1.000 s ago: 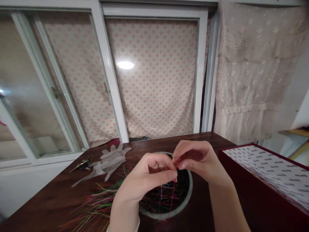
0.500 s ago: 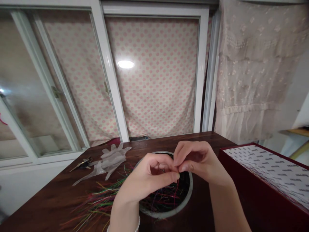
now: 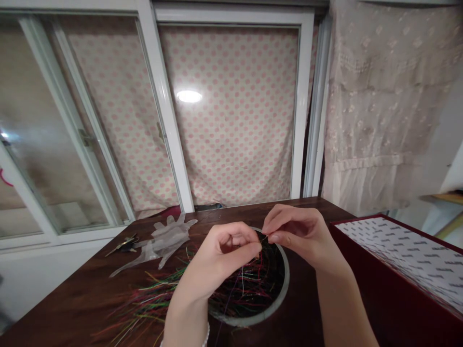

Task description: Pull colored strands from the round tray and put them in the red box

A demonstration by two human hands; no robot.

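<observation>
Thumb and fingers of my left hand are pinched on thin coloured strands, like thread or fine wire; a red one and a pale one hang below. Just to the right, my right hand pinches the end of a fine strand, with a short stretch of it showing between the two hands. Both hands are above a round, dark dish with a pale rim. Many loose strands in red, white and purple lie in it. More coloured strands fan out over the table, left of my left wrist.
Clear plastic gloves lie on the dark wooden table, beside scissors or keys that I cannot make out fully. A dark red box with white printed lining stands at the right. Sliding windows rise behind the table.
My hands have drawn slightly apart, uncovering a short length of strand between the fingertips. My left hand has shifted a little left and up.
</observation>
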